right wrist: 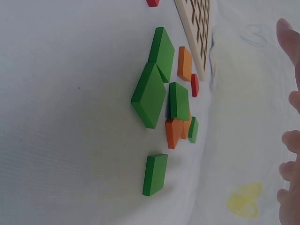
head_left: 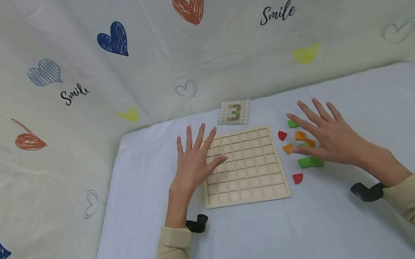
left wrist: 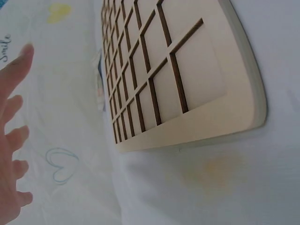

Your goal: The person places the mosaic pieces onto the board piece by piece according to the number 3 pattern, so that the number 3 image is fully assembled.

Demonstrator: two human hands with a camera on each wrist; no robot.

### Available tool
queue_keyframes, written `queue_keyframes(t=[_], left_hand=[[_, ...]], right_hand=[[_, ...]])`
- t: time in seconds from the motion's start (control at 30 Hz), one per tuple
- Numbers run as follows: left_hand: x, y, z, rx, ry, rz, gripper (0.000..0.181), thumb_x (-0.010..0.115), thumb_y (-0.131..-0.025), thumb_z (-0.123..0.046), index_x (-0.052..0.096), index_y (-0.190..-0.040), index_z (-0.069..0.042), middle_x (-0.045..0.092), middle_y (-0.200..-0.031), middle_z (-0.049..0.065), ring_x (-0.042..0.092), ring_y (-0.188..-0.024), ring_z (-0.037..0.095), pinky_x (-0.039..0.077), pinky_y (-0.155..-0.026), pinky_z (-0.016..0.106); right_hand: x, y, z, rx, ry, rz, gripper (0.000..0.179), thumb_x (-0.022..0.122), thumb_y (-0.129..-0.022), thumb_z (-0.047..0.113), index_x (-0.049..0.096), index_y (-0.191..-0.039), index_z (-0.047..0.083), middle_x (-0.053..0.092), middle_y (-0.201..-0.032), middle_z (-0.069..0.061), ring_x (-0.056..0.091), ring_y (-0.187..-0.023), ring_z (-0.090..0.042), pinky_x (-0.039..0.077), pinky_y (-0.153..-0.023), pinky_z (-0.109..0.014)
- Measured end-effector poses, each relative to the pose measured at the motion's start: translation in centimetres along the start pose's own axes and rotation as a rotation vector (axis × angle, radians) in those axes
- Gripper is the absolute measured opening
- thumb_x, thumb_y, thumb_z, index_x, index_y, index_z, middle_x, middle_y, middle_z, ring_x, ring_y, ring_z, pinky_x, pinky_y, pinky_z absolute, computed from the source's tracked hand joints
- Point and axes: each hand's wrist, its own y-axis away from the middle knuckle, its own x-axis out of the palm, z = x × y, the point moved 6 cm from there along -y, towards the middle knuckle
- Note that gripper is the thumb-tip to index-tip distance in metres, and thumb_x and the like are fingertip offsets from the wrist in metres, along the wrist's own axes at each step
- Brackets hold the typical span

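My left hand (head_left: 192, 162) hovers with spread fingers over the left edge of a pale wooden grid board (head_left: 246, 173). Spread just as wide, my right hand (head_left: 336, 139) hangs above a loose group of coloured tiles. Among them are green tiles (right wrist: 151, 96), orange tiles (right wrist: 184, 63) and red rounded pieces (head_left: 297, 178). Some green and orange tiles overlap one another in the right wrist view. The board's square cells hold no tiles. Neither hand holds anything.
A small printed grid card (head_left: 234, 113) with a coloured pattern lies behind the board. White cloth (head_left: 261, 245) covers the table. A curtain with printed hearts (head_left: 190, 6) hangs at the back and left. Each wrist wears a black camera mount (head_left: 198, 224).
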Motion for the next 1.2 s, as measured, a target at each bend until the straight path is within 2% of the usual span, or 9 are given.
queue_keyframes(t=[0.13, 0.23, 0.33, 0.4, 0.57, 0.73, 0.97, 1.2], left_hand=[[0.0, 0.2, 0.1, -0.003, -0.006, 0.004, 0.085, 0.059, -0.096, -0.063, 0.023, -0.166, -0.029, 0.012, -0.174, 0.004, -0.004, -0.160, 0.038, 0.002, -0.126, 0.068], [0.2, 0.3, 0.3, -0.003, 0.026, 0.027, 0.087, 0.061, -0.095, -0.062, 0.024, -0.165, -0.028, 0.011, -0.174, 0.005, -0.004, -0.160, 0.038, 0.001, -0.126, 0.068], [1.0, 0.4, 1.1, -0.019, 0.092, 0.101, 0.089, 0.063, -0.095, -0.062, 0.021, -0.166, -0.028, 0.007, -0.175, 0.004, -0.006, -0.160, 0.038, 0.000, -0.127, 0.066], [1.6, 0.6, 2.0, -0.039, 0.167, 0.158, 0.092, 0.066, -0.094, -0.060, 0.020, -0.166, -0.027, 0.006, -0.175, 0.005, -0.004, -0.160, 0.039, 0.003, -0.127, 0.065], [3.5, 1.2, 4.4, -0.099, 0.332, 0.306, 0.099, 0.076, -0.090, -0.050, 0.019, -0.167, -0.021, 0.007, -0.174, 0.011, 0.003, -0.159, 0.044, 0.012, -0.127, 0.066], [5.5, 1.9, 5.9, -0.151, 0.368, 0.435, 0.110, 0.083, -0.084, -0.048, 0.017, -0.167, -0.022, 0.002, -0.174, 0.011, -0.006, -0.158, 0.045, 0.009, -0.127, 0.065], [6.1, 2.2, 6.4, -0.159, 0.343, 0.480, 0.112, 0.087, -0.080, -0.047, 0.019, -0.167, -0.026, 0.001, -0.175, 0.007, -0.009, -0.159, 0.041, 0.006, -0.128, 0.063], [5.9, 2.4, 6.5, -0.154, 0.330, 0.504, 0.112, 0.086, -0.081, -0.045, 0.017, -0.167, -0.026, -0.001, -0.175, 0.005, -0.010, -0.159, 0.038, 0.005, -0.129, 0.061]], right_hand=[[0.1, 0.0, 0.1, -0.001, 0.003, 0.000, 0.099, 0.082, -0.082, 0.045, 0.032, -0.163, 0.021, 0.020, -0.169, -0.022, 0.008, -0.156, -0.051, 0.001, -0.124, -0.071], [0.1, 0.1, 0.1, -0.007, 0.007, -0.008, 0.098, 0.083, -0.081, 0.044, 0.034, -0.162, 0.020, 0.021, -0.169, -0.022, 0.010, -0.155, -0.052, 0.005, -0.124, -0.072], [0.0, 0.1, -0.1, -0.018, -0.006, -0.018, 0.095, 0.084, -0.080, 0.042, 0.038, -0.160, 0.018, 0.026, -0.167, -0.023, 0.014, -0.154, -0.052, 0.010, -0.123, -0.072], [0.0, 0.1, 0.0, -0.029, -0.030, -0.032, 0.091, 0.086, -0.080, 0.038, 0.042, -0.157, 0.015, 0.033, -0.164, -0.024, 0.020, -0.152, -0.053, 0.019, -0.121, -0.073], [-0.2, -0.3, 0.0, -0.042, -0.101, -0.071, 0.073, 0.087, -0.080, 0.027, 0.057, -0.143, 0.007, 0.052, -0.149, -0.026, 0.043, -0.137, -0.052, 0.043, -0.104, -0.072], [0.2, -0.4, -0.6, 0.016, -0.156, -0.039, 0.057, 0.086, -0.083, 0.019, 0.064, -0.133, 0.001, 0.060, -0.136, -0.025, 0.053, -0.124, -0.045, 0.054, -0.093, -0.064], [1.6, -1.0, -1.9, 0.072, -0.208, 0.058, 0.048, 0.082, -0.086, 0.011, 0.066, -0.129, -0.003, 0.065, -0.123, -0.026, 0.060, -0.109, -0.042, 0.057, -0.089, -0.059], [3.3, -2.1, -3.7, 0.138, -0.260, 0.154, 0.045, 0.074, -0.092, 0.011, 0.063, -0.133, -0.005, 0.064, -0.122, -0.026, 0.061, -0.104, -0.038, 0.060, -0.085, -0.052]])
